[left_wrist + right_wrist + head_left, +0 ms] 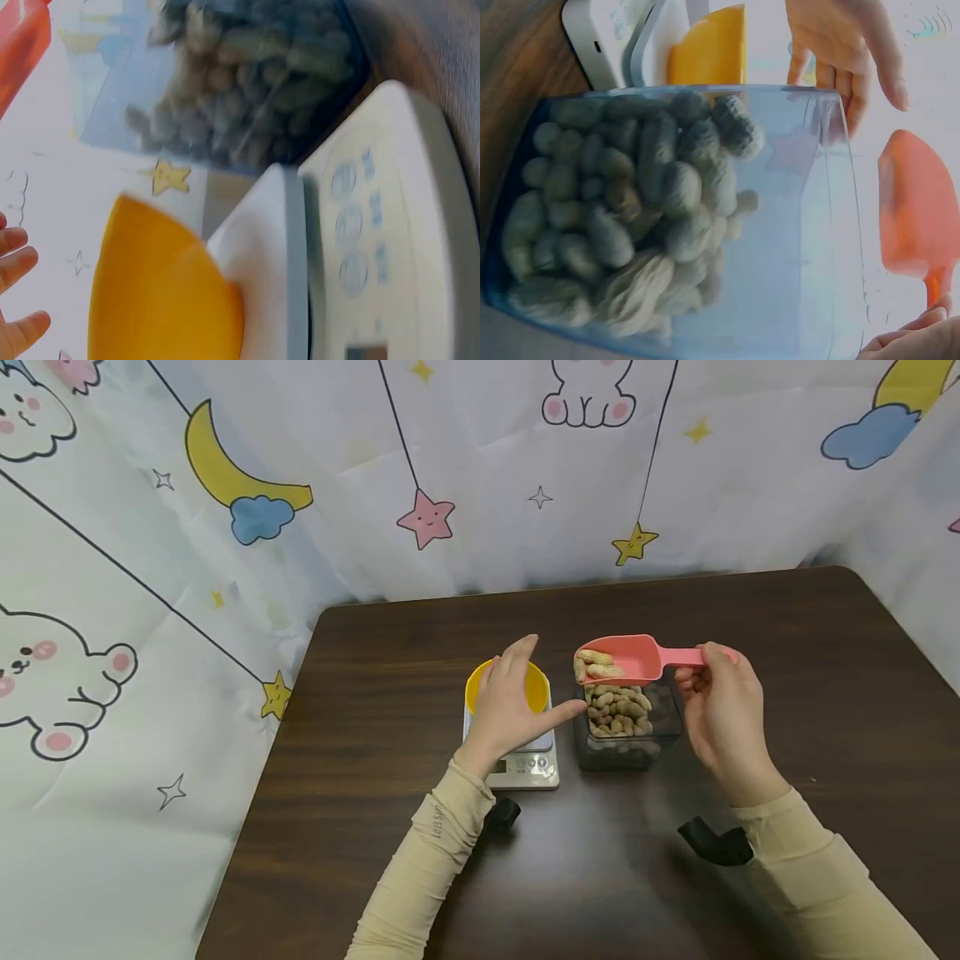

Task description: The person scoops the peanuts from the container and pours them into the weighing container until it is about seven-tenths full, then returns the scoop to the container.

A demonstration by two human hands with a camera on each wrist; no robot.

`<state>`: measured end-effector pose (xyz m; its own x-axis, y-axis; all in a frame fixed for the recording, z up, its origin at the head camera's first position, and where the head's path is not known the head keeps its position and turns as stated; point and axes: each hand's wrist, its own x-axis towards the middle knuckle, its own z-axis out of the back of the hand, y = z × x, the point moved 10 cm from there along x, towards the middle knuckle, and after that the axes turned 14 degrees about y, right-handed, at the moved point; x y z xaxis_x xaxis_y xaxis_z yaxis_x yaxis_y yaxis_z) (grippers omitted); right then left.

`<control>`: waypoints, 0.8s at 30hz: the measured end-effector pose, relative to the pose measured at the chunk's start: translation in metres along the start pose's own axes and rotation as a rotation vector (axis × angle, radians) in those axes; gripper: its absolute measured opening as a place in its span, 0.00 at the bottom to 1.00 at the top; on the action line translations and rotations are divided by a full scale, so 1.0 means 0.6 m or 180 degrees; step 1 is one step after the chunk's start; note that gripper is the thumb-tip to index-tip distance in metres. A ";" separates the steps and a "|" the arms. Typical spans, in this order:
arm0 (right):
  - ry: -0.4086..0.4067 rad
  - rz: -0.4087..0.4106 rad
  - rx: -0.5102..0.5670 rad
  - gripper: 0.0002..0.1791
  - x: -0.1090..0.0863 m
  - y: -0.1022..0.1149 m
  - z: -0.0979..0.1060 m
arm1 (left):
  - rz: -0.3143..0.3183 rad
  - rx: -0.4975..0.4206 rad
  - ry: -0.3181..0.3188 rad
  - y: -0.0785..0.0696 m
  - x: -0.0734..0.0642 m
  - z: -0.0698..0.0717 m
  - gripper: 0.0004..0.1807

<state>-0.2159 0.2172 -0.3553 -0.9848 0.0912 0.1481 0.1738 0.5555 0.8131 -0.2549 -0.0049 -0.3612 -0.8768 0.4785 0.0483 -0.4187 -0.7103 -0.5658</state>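
My right hand point(723, 718) grips the handle of a pink scoop point(637, 656), which carries a few unshelled peanuts point(600, 668) above a clear plastic container point(622, 756). More peanuts point(630, 202) fill part of that container, as the right wrist view shows. My left hand point(506, 702) is raised, thumb and fingers spread and holding nothing, over a yellow bowl point(165, 292). The bowl stands on the platform of a white kitchen scale point(532, 770). In the head view the left hand hides part of the bowl and of the scale's display.
A dark wooden table point(375, 693) bears everything. Behind and to the left hangs a white cloth point(487, 460) printed with moons, stars and bears. The container stands close to the right of the scale. A black strap piece point(716, 842) shows by the right wrist.
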 end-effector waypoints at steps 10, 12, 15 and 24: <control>0.0281 -0.0338 -0.0638 0.11 0.032 -0.030 -0.038 | 0.0307 -0.0139 -0.0303 0.074 -0.027 0.022 0.53; 0.0289 -0.0391 -0.0712 0.10 0.036 -0.036 -0.039 | 0.0386 -0.0207 -0.0311 0.091 -0.034 0.016 0.54; 0.0310 -0.0453 -0.0811 0.10 0.041 -0.046 -0.040 | 0.0507 -0.0273 -0.0326 0.116 -0.044 0.006 0.57; 0.0462 -0.0503 -0.1527 0.10 0.052 -0.067 -0.058 | 0.0740 -0.0307 -0.0149 0.162 -0.056 -0.023 0.64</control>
<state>-0.2533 0.1690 -0.3639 -0.9939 -0.0973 0.0516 0.0408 0.1092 0.9932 -0.2626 -0.0830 -0.4289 -0.9578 0.2819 -0.0557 -0.1819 -0.7449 -0.6419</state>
